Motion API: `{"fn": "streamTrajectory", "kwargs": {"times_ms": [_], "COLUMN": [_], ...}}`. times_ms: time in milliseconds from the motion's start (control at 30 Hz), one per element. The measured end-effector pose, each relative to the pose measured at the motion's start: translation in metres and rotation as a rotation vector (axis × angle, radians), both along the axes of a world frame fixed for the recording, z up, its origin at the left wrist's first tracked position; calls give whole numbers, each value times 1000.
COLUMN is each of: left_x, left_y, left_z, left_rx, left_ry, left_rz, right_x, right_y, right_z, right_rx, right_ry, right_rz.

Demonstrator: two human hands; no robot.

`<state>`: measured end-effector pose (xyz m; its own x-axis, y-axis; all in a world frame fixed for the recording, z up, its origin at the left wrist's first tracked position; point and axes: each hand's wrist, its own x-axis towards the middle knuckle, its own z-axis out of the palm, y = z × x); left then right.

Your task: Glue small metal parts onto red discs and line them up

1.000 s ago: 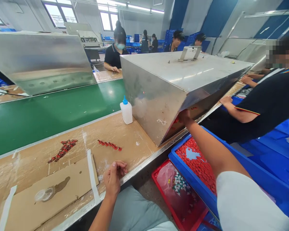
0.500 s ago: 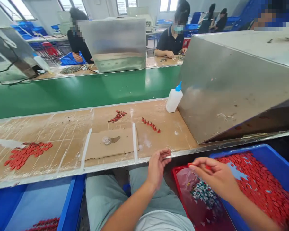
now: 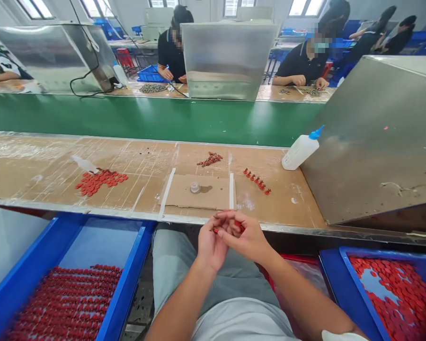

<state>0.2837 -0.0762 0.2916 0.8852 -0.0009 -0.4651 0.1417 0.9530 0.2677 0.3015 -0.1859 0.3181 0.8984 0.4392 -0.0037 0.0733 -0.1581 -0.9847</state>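
Observation:
My hands meet just in front of the table edge, over my lap. My right hand (image 3: 250,239) is closed, with red disc-like pieces (image 3: 238,224) tucked in its curled fingers and a small red piece (image 3: 216,230) at its thumb tip. Cupped around those fingertips, my left hand (image 3: 210,244) has its fingers curled in; what it grips is hidden. Beyond them lies a cardboard sheet (image 3: 177,194) held by white tape, with a small clear round cup (image 3: 195,187) on it. A slanted row of red pieces with upright stems (image 3: 257,180) stands to its right.
On the table are a pile of red discs (image 3: 99,182), small dark-red parts (image 3: 210,159) and a white bottle with blue nozzle (image 3: 300,151). A metal box (image 3: 369,151) stands right. Blue bins (image 3: 142,237) flank my legs; a red tray (image 3: 305,259) is partly hidden. Co-workers sit across the green belt (image 3: 199,118).
My right hand has come left from above the red tray to meet my left hand, still carrying red pieces. The view has turned left, showing more of the left bin.

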Motion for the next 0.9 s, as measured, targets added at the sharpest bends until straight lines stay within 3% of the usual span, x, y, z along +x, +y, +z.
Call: {"fn": "streamTrajectory", "kwargs": {"times_ms": [167, 267, 367, 467, 633, 800, 900], "left_x": [-6, -7, -5, 0, 4, 12, 20], "left_y": [43, 61, 65, 58, 40, 36, 36], "left_z": [11, 23, 27, 18, 4, 4, -1], "left_rx": [56, 119, 130, 53, -84, -15, -59], "left_ry": [24, 15, -108, -240, -239, -207, -160], "left_rz": [5, -44, -59, -94, 212, 268, 288], "right_x": [-4, -6, -6, -4, 0, 0, 2], "right_y": [16, 29, 49, 70, 86, 88, 91], "right_z": [15, 21, 18, 7, -12, -21, -23], "right_rx": [623, 789, 867, 853, 619, 271, 220], "right_ry": [497, 656, 633, 480, 124, -210, -270], "right_rz": [68, 83, 32, -27, -90, -165, -209]}}
